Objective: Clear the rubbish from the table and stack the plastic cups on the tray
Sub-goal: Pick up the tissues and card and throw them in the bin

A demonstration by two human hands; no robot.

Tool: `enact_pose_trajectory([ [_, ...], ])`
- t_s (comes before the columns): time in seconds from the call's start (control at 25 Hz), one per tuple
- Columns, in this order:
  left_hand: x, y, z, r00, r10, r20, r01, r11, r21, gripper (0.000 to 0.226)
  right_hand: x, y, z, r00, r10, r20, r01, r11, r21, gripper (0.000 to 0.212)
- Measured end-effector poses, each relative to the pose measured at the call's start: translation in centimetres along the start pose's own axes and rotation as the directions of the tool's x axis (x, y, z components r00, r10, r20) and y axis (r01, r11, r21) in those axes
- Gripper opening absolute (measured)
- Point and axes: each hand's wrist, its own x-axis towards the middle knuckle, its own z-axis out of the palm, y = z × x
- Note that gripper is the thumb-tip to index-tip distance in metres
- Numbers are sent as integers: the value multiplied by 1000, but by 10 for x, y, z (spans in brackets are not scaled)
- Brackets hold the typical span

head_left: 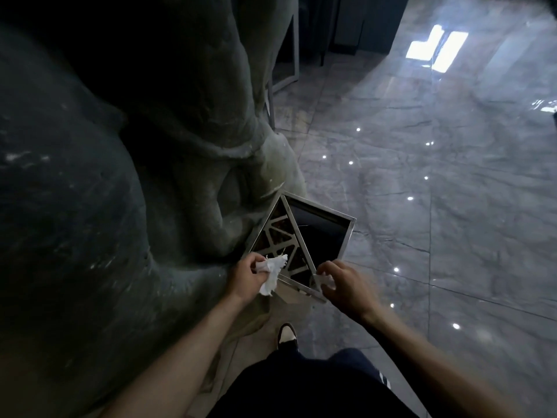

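Viewer: a person stands on a glossy grey marble-tiled floor (422, 206); dark trousers and one dark shoe with a pale toe (287, 336) show nearest.
Left hand (245, 274): fingers curled round a crumpled white paper tissue (272, 274), which it holds over the near left edge of the bin.
Right hand (346, 286): blurred; fingers bent over a small pale scrap (327, 280) at the bin's near right corner; the hold looks like a pinch.
Rubbish handling: judged light, soft and compressible, not fragile; a loose wad may shed pieces, so take hold around its bulk and not by a trailing edge.
Bin: a square steel-framed waste bin (346, 236) with a triangular lattice cover on its left half and a dark opening on the right, just beyond both hands.
Left and far: a large dark grey sculpted stone form (90, 176) touches the bin's left side.
Not in view: table, cups, tray.
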Motion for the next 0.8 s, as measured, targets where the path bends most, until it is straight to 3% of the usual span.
enact_pose_trajectory([
  [0.44,64,0,32,983,-116,-144,139,978,158,18,76,11,43,973,-196,120,214,961,-172,24],
  [0.8,108,-8,57,978,-80,-194,114,978,173,29,120,13,78,948,-296,114,316,917,-242,31],
])
